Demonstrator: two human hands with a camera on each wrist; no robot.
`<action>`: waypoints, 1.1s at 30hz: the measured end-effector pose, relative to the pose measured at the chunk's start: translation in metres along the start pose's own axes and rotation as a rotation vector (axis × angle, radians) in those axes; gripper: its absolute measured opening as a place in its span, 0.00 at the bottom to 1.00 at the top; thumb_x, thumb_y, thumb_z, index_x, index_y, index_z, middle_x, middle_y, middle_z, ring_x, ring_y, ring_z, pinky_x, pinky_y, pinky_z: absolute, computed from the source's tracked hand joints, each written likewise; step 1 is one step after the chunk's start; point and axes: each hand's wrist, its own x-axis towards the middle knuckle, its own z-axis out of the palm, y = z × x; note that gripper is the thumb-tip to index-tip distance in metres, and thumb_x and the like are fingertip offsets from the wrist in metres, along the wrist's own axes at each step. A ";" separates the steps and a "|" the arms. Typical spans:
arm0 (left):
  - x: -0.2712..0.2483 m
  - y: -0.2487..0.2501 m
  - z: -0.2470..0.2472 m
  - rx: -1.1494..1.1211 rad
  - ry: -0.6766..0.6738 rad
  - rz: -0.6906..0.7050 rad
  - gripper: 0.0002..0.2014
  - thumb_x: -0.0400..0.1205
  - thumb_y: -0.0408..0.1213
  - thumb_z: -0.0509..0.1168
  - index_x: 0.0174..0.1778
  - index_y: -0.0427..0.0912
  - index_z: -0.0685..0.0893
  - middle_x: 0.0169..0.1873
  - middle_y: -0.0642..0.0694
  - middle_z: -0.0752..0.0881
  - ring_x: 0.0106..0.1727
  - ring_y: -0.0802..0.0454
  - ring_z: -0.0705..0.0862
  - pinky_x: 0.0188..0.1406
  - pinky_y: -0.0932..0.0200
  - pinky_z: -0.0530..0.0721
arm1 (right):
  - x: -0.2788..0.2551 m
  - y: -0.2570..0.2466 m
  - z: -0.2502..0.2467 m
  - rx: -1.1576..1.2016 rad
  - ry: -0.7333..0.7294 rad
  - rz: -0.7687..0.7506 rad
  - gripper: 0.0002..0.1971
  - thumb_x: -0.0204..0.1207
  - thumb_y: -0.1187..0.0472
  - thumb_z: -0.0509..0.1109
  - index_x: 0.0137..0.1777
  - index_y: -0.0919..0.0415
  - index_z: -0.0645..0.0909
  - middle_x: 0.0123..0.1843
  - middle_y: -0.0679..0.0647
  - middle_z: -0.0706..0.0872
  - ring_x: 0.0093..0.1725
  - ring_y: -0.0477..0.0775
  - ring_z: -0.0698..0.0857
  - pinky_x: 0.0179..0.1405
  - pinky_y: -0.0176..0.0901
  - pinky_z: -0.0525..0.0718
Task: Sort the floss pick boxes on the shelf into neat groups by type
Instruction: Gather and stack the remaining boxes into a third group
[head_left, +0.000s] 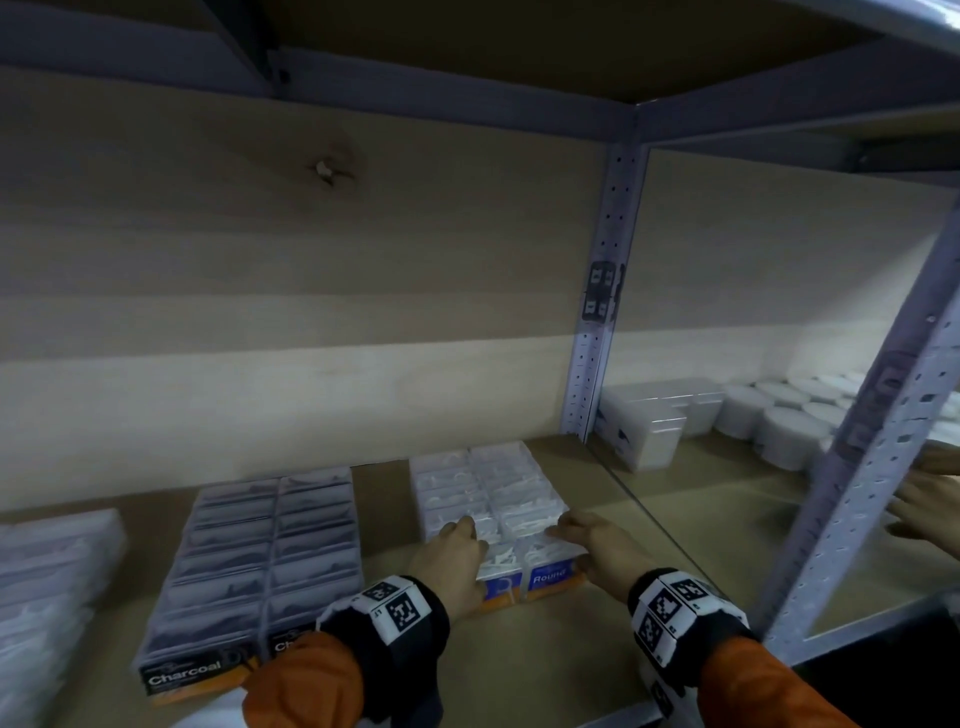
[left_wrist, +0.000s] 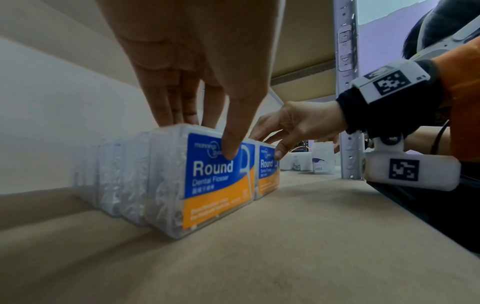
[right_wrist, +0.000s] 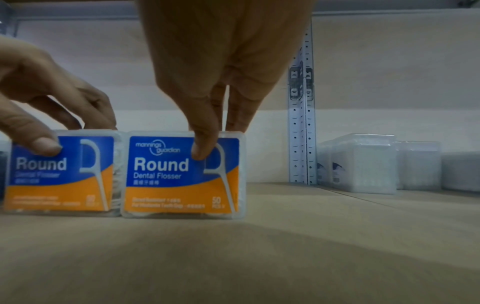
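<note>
Two rows of clear Round floss pick boxes (head_left: 488, 493) run front to back at the shelf's middle. My left hand (head_left: 467, 535) pinches the front-left Round box (left_wrist: 207, 185), with fingers on its top and the thumb (left_wrist: 230, 152) on the blue and orange label. My right hand (right_wrist: 218, 139) pinches the front-right Round box (right_wrist: 182, 179) the same way. Both boxes stand upright on the shelf board, side by side and touching. A double row of Charcoal boxes (head_left: 260, 561) lies to the left. Another group of clear boxes (head_left: 47, 582) lies at the far left.
A perforated metal upright (head_left: 597, 312) stands behind the Round rows on the right. Past it, the neighbouring bay holds white square tubs (head_left: 649, 431) and round white tubs (head_left: 779, 431). Another hand (head_left: 930, 499) shows at the far right edge. Bare shelf board (head_left: 545, 649) lies in front.
</note>
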 end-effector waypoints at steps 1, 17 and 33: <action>0.000 0.000 0.000 0.003 0.002 -0.002 0.23 0.83 0.44 0.60 0.73 0.39 0.74 0.70 0.42 0.68 0.71 0.44 0.69 0.64 0.54 0.74 | 0.000 -0.002 -0.002 0.074 0.009 0.032 0.09 0.79 0.68 0.64 0.54 0.60 0.83 0.68 0.64 0.77 0.62 0.60 0.77 0.53 0.50 0.74; 0.001 0.004 0.004 -0.007 -0.045 -0.049 0.32 0.85 0.37 0.58 0.81 0.32 0.52 0.82 0.35 0.52 0.83 0.43 0.56 0.81 0.53 0.59 | 0.001 -0.021 -0.025 0.144 -0.139 0.096 0.39 0.82 0.65 0.63 0.84 0.61 0.42 0.87 0.55 0.44 0.86 0.49 0.50 0.81 0.35 0.50; 0.001 0.002 0.006 -0.029 -0.056 -0.071 0.31 0.85 0.35 0.57 0.81 0.31 0.51 0.82 0.35 0.52 0.83 0.42 0.57 0.81 0.51 0.60 | 0.001 -0.024 -0.028 0.178 -0.151 0.069 0.39 0.81 0.65 0.63 0.84 0.62 0.42 0.87 0.55 0.45 0.86 0.49 0.50 0.81 0.34 0.48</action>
